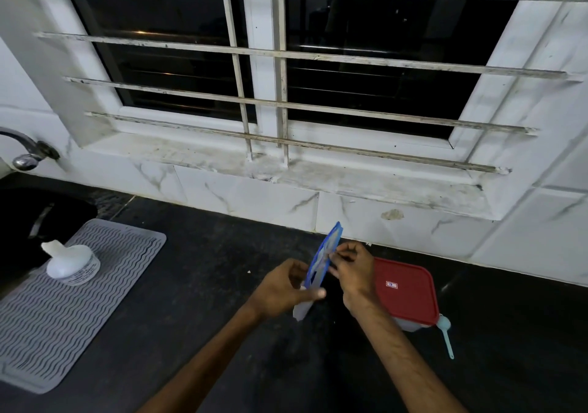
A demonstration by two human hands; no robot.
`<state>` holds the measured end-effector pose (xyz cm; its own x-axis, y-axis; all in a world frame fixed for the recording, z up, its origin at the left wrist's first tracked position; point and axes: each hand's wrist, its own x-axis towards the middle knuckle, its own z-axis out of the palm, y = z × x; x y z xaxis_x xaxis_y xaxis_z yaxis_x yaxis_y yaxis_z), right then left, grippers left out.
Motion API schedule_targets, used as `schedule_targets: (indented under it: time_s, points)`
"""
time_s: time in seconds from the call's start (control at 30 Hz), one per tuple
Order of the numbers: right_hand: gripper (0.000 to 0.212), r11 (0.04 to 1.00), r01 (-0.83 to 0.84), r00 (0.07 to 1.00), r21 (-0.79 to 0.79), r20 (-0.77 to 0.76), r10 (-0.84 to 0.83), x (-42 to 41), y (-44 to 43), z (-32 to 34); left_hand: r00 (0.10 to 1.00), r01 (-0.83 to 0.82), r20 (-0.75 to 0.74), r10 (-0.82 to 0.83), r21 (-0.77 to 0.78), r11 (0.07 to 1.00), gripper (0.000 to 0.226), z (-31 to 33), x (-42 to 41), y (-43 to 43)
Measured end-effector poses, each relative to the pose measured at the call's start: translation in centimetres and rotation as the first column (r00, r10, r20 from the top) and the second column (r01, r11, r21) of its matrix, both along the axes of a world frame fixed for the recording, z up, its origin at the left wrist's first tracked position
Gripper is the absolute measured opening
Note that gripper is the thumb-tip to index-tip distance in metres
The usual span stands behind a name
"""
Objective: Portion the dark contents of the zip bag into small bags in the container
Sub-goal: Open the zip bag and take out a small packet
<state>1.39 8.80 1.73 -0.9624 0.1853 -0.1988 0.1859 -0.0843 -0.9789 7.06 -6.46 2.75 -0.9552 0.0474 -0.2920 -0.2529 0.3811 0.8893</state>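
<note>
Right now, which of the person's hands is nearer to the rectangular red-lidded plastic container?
The right. The right hand is at the left edge of the red-lidded plastic container, pinching the blue-rimmed clear zip bag; the left hand grips that bag farther left.

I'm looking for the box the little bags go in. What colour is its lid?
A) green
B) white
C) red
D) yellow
C: the container wears a red lid, just beside the right hand, which together with the left hand holds the zip bag.
</note>
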Motion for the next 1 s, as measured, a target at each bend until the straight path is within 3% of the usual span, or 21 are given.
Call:
schedule_targets:
  time_s: [0.1, 0.2, 0.27, 0.33, 0.37, 0.43, 0.5, 0.6, 0.73, 0.93, 1.0]
  points:
    - [0.023, 0.994, 0.056, 0.998, -0.089, 0.028, -0.054, 0.2, -0.4, 0.8, 0.987, -0.100, -0.145, 0.069, -0.220, 0.970, 0.030, -1.1, 0.7, -0.4]
    - [0.023, 0.997, 0.048, 0.999, -0.061, -0.004, -0.049, 0.2, -0.1, 0.8, 0.954, -0.232, -0.235, 0.186, -0.189, 0.954, 0.020, -0.5, 0.9, -0.9]
    - [0.019, 0.968, 0.006, 0.991, 0.249, -0.128, 0.027, 0.3, 0.5, 0.8, 0.924, -0.296, -0.297, 0.240, -0.160, 0.942, 0.016, -0.2, 0.9, -1.4]
    - [0.015, 0.742, 0.092, 0.944, 0.664, -0.296, 0.148, 0.6, 1.1, 1.3, 0.898, -0.331, -0.350, 0.265, -0.144, 0.933, 0.014, 0.1, 0.7, -2.0]
    - [0.016, 0.633, 0.167, 0.904, 0.756, -0.374, 0.207, 0.8, 1.0, 1.7, 0.890, -0.338, -0.367, 0.271, -0.131, 0.932, 0.014, 0.3, 0.7, -2.3]
    - [0.022, 0.600, 0.178, 0.813, 0.780, -0.460, 0.356, 1.1, 0.2, 2.7, 0.879, -0.330, -0.403, 0.253, -0.133, 0.935, 0.015, 0.6, 0.5, -2.6]
    - [0.031, 0.638, -0.012, 0.686, 0.770, -0.458, 0.566, 1.0, -0.9, 2.9, 0.867, -0.312, -0.456, 0.199, -0.187, 0.931, 0.008, 1.0, 0.3, -3.0]
    - [0.035, 0.515, -0.139, 0.565, 0.846, -0.359, 0.743, 0.7, -2.1, 1.8, 0.843, -0.314, -0.519, 0.140, -0.265, 0.912, 0.007, 1.3, 0.3, -3.6]
    - [0.015, 0.562, -0.070, 0.610, 0.824, -0.410, 0.678, 0.4, -3.0, 1.4, 0.843, -0.315, -0.511, 0.169, -0.214, 0.925, 0.009, 0.8, 0.7, -3.7]
    - [0.008, 0.541, -0.073, 0.644, 0.838, -0.375, 0.667, 0.4, -3.7, 1.9, 0.804, -0.383, -0.543, 0.241, -0.164, 0.909, 0.016, 0.1, 1.2, -3.9]
    - [0.010, 0.520, -0.092, 0.637, 0.849, -0.352, 0.686, 0.4, -3.7, 1.9, 0.803, -0.394, -0.543, 0.246, -0.175, 0.902, 0.005, 0.1, 1.2, -4.0]
